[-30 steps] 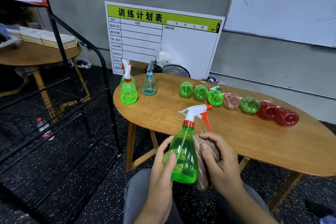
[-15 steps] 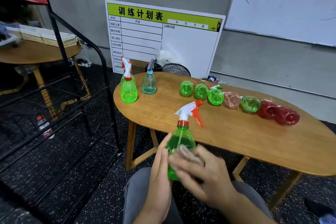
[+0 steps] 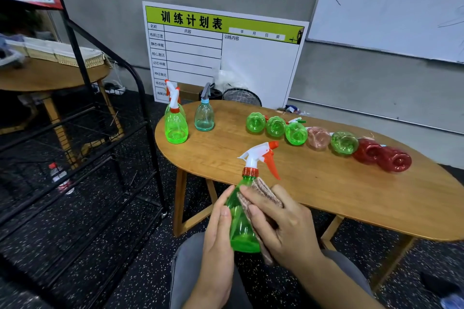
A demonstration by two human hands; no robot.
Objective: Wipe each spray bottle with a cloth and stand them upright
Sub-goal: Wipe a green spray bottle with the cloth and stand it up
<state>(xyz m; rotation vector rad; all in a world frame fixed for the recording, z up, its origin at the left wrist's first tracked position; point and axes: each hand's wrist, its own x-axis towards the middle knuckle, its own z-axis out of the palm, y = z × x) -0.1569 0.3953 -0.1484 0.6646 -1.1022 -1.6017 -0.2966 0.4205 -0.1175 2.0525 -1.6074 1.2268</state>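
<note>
Schedule board [image 3: 223, 55] (perhaps floor-standing), whiteboard [image 3: 391, 2]

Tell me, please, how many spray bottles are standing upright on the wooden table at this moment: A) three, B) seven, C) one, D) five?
A: two green bottles stand one behind the other beside a pale blue bottle at the table's left end, while the other bottles there lie on their sides in a row.

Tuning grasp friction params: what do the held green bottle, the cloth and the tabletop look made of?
Green bottle: translucent glossy plastic, likely thin-walled; light passes through and the body shows highlights. Its trigger head: opaque white and orange plastic. Cloth: pinkish-brown ribbed weave, matte, probably microfibre or cotton; cannot tell which. Tabletop: wood grain, satin finish; solid or veneer is unclear.
</note>
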